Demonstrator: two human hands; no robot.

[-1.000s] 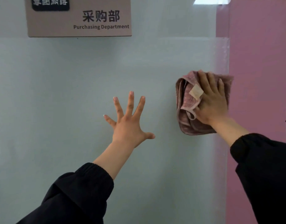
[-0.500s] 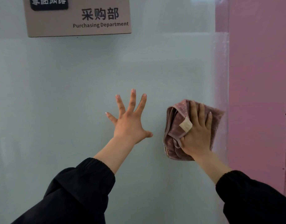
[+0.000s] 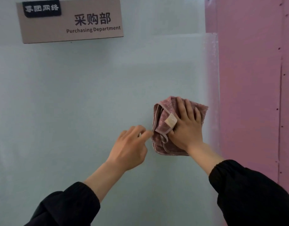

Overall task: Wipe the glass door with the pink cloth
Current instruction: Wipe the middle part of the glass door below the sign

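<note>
Cloth (image 3: 161, 128) pressed beneath fingers (image 3: 181, 108) of right hand (image 3: 187, 129).

Down and to the left of the pink cloth (image 3: 161, 115), the left hand (image 3: 129, 150) is bare, and so is the forearm behind it. Further down that way the left sleeve (image 3: 67, 206) begins. It is black, long and matte, and its gathered cuff (image 3: 90, 191) puckers the fabric into small ridges. Behind the cuff the material is loose and lies in soft folds. Over the right half of the pink cloth the right hand (image 3: 186, 128) is bare too, as is its wrist. Down and to the right of the cloth the right sleeve (image 3: 254, 196) is the same black fabric, with the same gathered cuff and a fuller, rounded shape.
</note>
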